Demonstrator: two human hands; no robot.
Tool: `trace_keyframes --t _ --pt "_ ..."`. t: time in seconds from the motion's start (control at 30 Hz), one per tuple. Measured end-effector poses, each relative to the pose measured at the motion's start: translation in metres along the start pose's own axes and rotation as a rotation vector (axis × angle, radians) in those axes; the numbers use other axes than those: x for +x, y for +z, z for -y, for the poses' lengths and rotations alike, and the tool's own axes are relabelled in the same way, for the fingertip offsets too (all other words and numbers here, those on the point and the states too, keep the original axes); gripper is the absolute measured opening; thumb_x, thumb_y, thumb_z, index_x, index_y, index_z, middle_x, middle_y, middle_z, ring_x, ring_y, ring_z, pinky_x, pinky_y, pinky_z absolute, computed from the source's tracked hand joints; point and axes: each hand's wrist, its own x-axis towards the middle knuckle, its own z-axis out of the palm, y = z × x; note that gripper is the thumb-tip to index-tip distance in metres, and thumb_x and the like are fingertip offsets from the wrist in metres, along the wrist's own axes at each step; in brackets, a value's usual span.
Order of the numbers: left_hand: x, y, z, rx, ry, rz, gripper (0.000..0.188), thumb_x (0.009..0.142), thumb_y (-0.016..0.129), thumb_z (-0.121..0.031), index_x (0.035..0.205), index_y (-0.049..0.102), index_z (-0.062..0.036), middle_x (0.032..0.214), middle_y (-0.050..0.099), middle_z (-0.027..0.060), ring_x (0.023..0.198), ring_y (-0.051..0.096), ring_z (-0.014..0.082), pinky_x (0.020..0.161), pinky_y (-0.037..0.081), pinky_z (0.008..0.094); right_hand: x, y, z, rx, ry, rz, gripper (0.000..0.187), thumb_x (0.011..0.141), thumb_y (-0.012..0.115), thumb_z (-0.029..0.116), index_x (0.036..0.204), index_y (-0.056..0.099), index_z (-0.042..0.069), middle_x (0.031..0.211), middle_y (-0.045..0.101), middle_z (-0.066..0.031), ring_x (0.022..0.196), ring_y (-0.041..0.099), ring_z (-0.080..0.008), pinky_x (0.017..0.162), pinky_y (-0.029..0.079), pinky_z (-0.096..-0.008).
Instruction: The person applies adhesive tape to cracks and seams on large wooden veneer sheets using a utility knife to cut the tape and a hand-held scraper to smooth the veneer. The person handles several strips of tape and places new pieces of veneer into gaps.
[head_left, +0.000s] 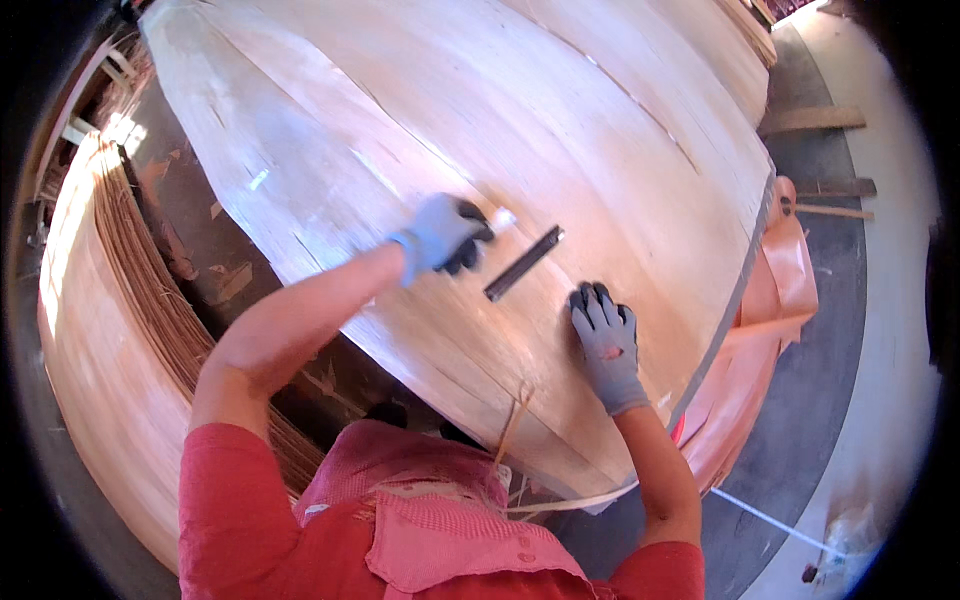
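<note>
A wide sheet of pale wood veneer [590,170] with long seams and cracks lies in front of me. My left hand [447,236], in a grey glove with dark fingertips, is slightly blurred above its middle. Its fingers are curled, and what they hold, if anything, does not show clearly. Just beyond those fingers is a small whitish patch [503,217], too bright to make out. A dark narrow bar [525,263] rests aslant on the veneer between my hands. To its right, my right hand [606,340], gloved alike, lies flat with fingers stretched out.
A tall stack of veneer sheets [150,270] stands at the left, across a floor strip littered with scraps [235,283]. Reddish veneer pieces [760,330] hang or lie past the right edge. A thin splinter [515,422] sticks up near my body. Wooden battens [815,120] jut out at far right.
</note>
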Motion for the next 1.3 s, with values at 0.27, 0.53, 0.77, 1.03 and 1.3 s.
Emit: trace_keyframes --t 0.27,0.53,0.77,1.03,1.3 --pt "0.035 -0.131 0.016 -0.147 0.074 -0.281 0.020 0.092 0.063 -0.025 0.095 0.073 -0.0077 0.061 0.062 0.0052 0.042 0.049 0.0109 0.037 0.032 0.0238 0.139 -0.049 0.058 0.373 0.071 -0.206 0.061 0.089 0.060 0.017 0.147 0.041 0.011 0.148 0.043 -0.0162 0.127 0.048 -0.0352 0.109 0.034 -0.0479" --pt "0.037 -0.134 -0.009 0.006 -0.014 -0.296 0.022 0.089 0.066 -0.029 0.085 0.074 -0.0083 0.059 0.062 0.0058 0.041 0.046 0.0118 0.038 0.033 0.0260 0.260 -0.016 0.109 0.438 -0.144 -0.235 0.061 0.091 0.050 0.010 0.150 0.033 0.007 0.149 0.042 -0.0204 0.140 0.039 -0.0331 0.112 0.031 -0.0456" --pt "0.022 -0.122 0.004 -0.124 0.038 -0.279 0.021 0.090 0.065 -0.024 0.079 0.069 -0.0072 0.058 0.063 0.0082 0.039 0.048 0.0131 0.036 0.033 0.0264 0.269 0.000 0.108 0.424 -0.142 -0.166 0.058 0.092 0.045 0.009 0.149 0.035 0.006 0.148 0.044 -0.0163 0.141 0.038 -0.0310 0.113 0.028 -0.0476" --pt "0.025 -0.122 0.005 -0.072 0.003 -0.269 0.017 0.092 0.062 -0.021 0.085 0.068 -0.0069 0.061 0.063 0.0077 0.041 0.051 0.0128 0.037 0.037 0.0256 0.263 0.003 0.101 0.308 -0.278 -0.207 0.051 0.092 0.048 0.012 0.143 0.043 0.007 0.148 0.042 -0.0163 0.142 0.035 -0.0334 0.112 0.029 -0.0511" --pt "-0.022 -0.181 -0.013 0.084 0.186 -0.526 0.021 0.096 0.053 -0.023 0.105 0.066 -0.0091 0.069 0.068 0.0096 0.048 0.063 0.0196 0.041 0.049 0.0325 0.270 -0.006 0.110 0.275 -0.280 -0.247 0.040 0.093 0.044 0.012 0.132 0.053 0.008 0.144 0.046 -0.0157 0.137 0.039 -0.0356 0.105 0.034 -0.0523"
